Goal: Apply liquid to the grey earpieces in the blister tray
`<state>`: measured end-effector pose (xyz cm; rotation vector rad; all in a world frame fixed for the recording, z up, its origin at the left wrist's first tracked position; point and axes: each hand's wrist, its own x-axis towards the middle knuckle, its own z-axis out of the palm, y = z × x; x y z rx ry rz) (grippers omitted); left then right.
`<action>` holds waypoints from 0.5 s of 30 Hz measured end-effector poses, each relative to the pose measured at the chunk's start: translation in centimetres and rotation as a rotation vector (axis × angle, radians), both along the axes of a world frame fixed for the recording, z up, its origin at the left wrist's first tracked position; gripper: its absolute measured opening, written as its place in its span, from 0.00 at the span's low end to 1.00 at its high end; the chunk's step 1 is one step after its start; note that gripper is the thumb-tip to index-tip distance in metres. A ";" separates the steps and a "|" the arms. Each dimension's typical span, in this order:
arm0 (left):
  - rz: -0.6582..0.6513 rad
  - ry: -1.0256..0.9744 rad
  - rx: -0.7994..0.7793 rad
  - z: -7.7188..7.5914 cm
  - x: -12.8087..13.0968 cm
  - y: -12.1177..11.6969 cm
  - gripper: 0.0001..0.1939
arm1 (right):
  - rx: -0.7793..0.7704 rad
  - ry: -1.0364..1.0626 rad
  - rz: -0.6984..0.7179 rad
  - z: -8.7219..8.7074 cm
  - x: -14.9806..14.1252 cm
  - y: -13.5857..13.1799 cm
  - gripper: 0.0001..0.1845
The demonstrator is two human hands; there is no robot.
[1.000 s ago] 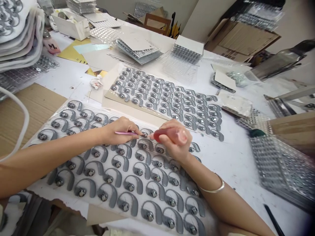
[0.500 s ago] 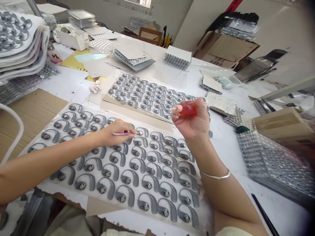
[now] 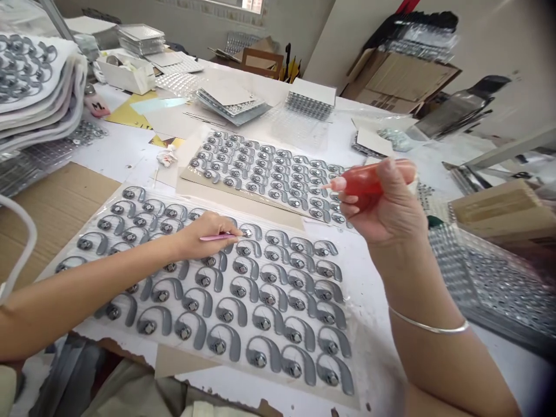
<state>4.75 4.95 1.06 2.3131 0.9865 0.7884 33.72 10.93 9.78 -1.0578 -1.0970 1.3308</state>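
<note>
Over the table (image 3: 377, 365), left hand (image 3: 208, 236) pinches pink tweezers (image 3: 217, 237), raised right hand (image 3: 386, 200) grips a red bottle (image 3: 365, 178).

The only thing you can read is a black letter M on the pink tag (image 3: 97, 106) at the top left of your view; nothing else is legible.

Bright even light, faint shadows, wide-angle bending at edges, darker blurred corners

A white cardboard box (image 3: 124, 80) and clear blister tray (image 3: 490, 284) rest on the worktable (image 3: 373, 370).
</note>
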 end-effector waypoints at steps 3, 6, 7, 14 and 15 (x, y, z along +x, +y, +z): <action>0.018 -0.053 0.141 0.7 -0.1 -1.0 0.08 | -0.042 -0.070 0.044 -1.0 -0.4 -1.3 0.18; -0.013 -0.070 0.218 1.3 -0.1 -2.5 0.08 | -0.078 -0.083 0.085 -2.5 -1.5 -2.9 0.18; -0.035 -0.051 0.238 1.2 0.0 -3.0 0.08 | -0.084 -0.083 0.100 -2.9 -2.0 -3.5 0.18; -0.123 0.063 0.473 -0.5 0.8 -4.8 0.12 | 0.010 -0.131 0.086 -3.7 -4.9 -6.8 0.18; -0.118 0.069 0.485 -0.6 0.9 -4.8 0.11 | 0.040 -0.145 0.075 -3.8 -5.0 -7.1 0.18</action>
